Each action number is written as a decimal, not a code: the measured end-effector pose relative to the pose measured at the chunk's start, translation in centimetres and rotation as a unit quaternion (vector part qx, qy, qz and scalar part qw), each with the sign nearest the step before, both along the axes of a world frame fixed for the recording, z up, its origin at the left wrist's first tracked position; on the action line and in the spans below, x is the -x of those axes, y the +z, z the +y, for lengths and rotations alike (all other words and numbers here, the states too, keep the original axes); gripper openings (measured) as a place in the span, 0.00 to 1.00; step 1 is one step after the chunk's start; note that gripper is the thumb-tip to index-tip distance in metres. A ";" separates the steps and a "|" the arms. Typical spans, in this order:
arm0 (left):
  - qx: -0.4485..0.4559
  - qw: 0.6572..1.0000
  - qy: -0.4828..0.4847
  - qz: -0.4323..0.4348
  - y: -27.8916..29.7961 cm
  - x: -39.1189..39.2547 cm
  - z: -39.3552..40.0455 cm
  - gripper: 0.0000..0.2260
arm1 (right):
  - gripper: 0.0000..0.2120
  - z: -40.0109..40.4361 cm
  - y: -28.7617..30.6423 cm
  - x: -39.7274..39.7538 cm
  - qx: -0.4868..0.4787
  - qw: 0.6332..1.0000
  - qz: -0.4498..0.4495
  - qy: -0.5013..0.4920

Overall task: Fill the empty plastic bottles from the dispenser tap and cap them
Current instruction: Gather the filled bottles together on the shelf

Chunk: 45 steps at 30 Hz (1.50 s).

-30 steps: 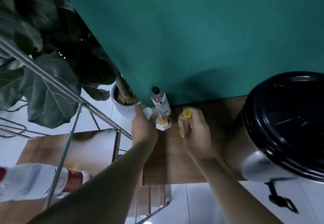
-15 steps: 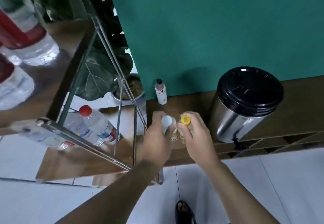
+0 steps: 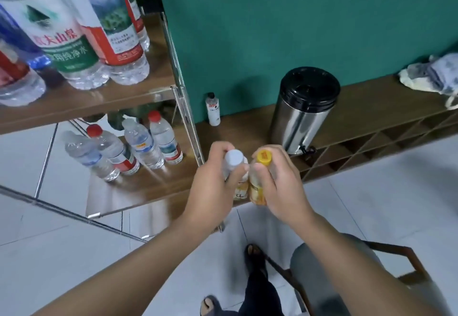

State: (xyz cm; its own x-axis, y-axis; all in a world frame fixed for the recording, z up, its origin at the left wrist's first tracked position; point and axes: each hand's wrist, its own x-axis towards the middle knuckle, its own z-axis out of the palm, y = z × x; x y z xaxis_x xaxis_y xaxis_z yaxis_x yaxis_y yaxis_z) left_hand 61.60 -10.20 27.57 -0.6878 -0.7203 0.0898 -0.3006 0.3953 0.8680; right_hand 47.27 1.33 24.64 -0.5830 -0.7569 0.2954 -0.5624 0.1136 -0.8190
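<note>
Both hands have come back from the bench, each carrying a bottle over the floor. Left hand grips the white-capped bottle; right hand grips the yellow-capped bottle, the two touching. Beyond, the dispenser stands on the bench.

The left hand grips a white-capped bottle, the right hand a yellow-capped bottle.

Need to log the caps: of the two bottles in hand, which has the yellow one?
The bottle in the right hand; the left hand grips a white-capped bottle.
</note>
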 end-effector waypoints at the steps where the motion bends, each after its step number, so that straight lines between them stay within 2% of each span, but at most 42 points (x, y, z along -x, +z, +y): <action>1: -0.006 1.000 0.001 0.013 0.3 -1.4 0.0 0.11 | 0.03 0.0 0.6 -1.1 0.004 1.000 0.010 0.010; 6: -0.022 0.997 0.055 0.049 -0.7 -8.3 -2.1 0.11 | 0.05 -2.9 1.4 -6.4 0.014 0.996 0.017 0.089; 13: -0.032 0.987 0.154 0.031 -2.0 -16.3 -8.8 0.12 | 0.05 -11.9 0.0 -13.6 0.029 0.983 -0.030 0.176; 18: -0.037 0.982 0.188 0.011 -2.3 -20.3 -13.8 0.10 | 0.06 -17.7 -1.2 -17.6 0.037 0.982 -0.046 0.180; 27: 0.009 0.977 0.213 -0.002 -4.6 -22.3 -18.8 0.11 | 0.09 -23.8 -3.4 -21.0 0.010 0.984 -0.090 0.155; 35: -0.023 0.985 0.170 0.017 -5.8 -22.9 -20.5 0.08 | 0.09 -25.1 -4.1 -21.1 -0.010 0.983 -0.098 0.157; 39: 0.000 0.987 0.163 -0.017 -5.7 -23.0 -20.8 0.09 | 0.10 -25.2 -4.1 -20.8 -0.022 0.983 -0.090 0.158; 42: 0.003 0.986 0.159 -0.045 -5.5 -22.9 -20.8 0.12 | 0.14 -25.1 -3.7 -20.8 -0.037 0.981 -0.079 0.173; 45: 0.040 0.980 0.183 -0.064 -4.8 -22.8 -20.0 0.18 | 0.25 -24.8 -3.2 -20.6 -0.061 0.979 -0.067 0.184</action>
